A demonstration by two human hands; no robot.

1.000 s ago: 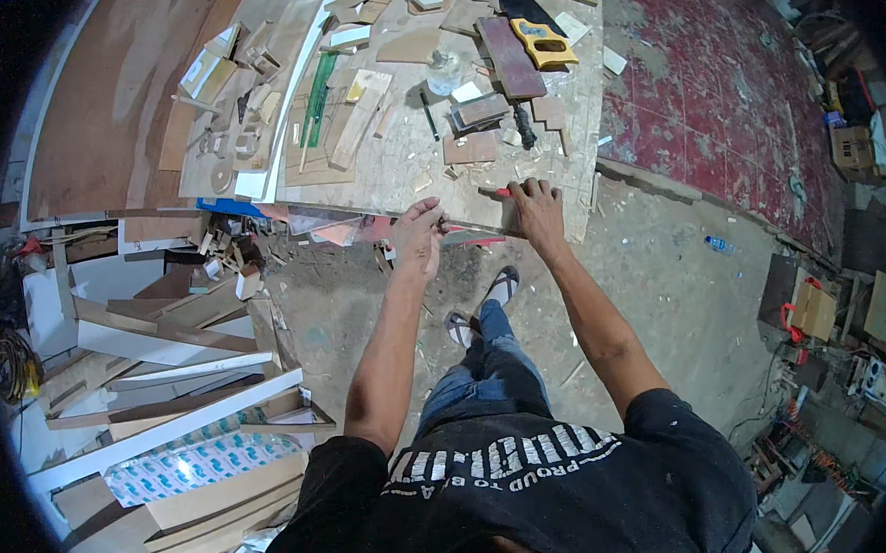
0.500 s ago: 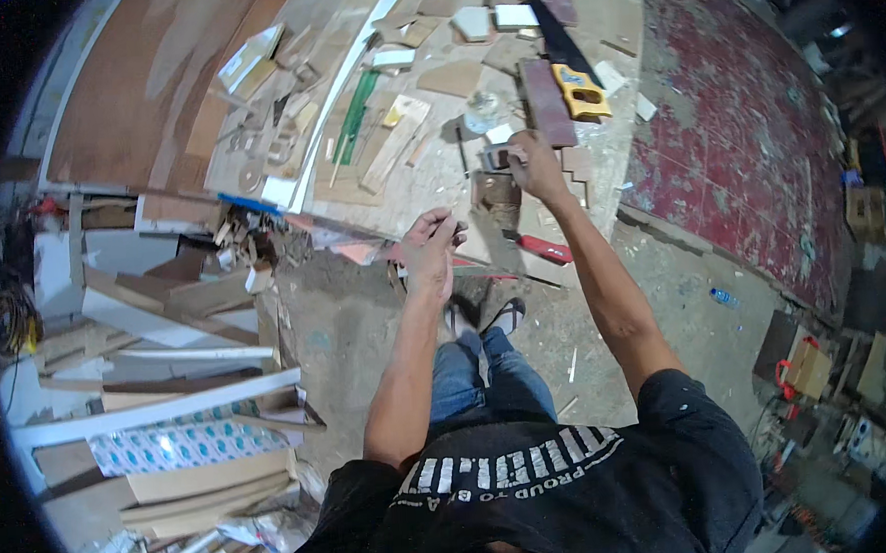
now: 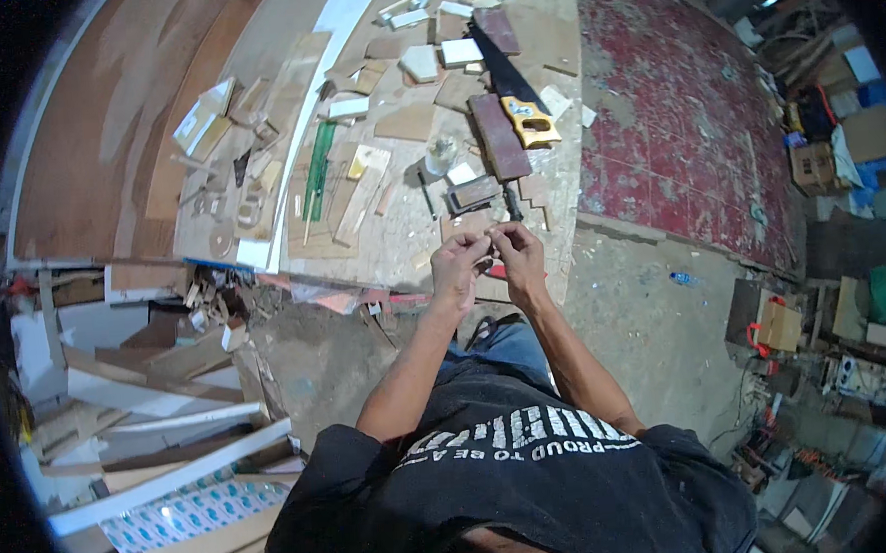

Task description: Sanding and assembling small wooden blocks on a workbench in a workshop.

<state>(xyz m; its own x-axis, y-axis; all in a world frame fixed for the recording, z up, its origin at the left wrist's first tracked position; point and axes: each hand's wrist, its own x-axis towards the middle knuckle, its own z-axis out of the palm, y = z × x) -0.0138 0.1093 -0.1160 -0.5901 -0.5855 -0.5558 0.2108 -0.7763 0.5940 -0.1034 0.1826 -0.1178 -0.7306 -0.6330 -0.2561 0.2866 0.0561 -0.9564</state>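
Observation:
At the near edge of the workbench (image 3: 416,233), my left hand (image 3: 455,273) and my right hand (image 3: 522,262) meet fingertip to fingertip. Both are closed in a pinch. Whatever lies between the fingertips is too small to make out. A red tool (image 3: 498,272) lies on the bench, mostly hidden behind my hands. Just beyond my fingers rests a block with a brownish-grey top and dark sides (image 3: 474,192). Beside it on the right is a slim dark tool (image 3: 512,201). A thin dark stick (image 3: 427,194) lies to the left.
A handsaw with a yellow handle (image 3: 530,122) lies beside a long reddish-brown board (image 3: 499,138). Wood offcuts, a green strip (image 3: 319,168) and a clear container (image 3: 443,153) are spread over the bench. Stacked boards (image 3: 158,392) fill the left; boxes (image 3: 781,324) stand at right.
My right hand has come back from the block to my left hand, and their fingertips now meet. The view has shifted, so the bench appears further left.

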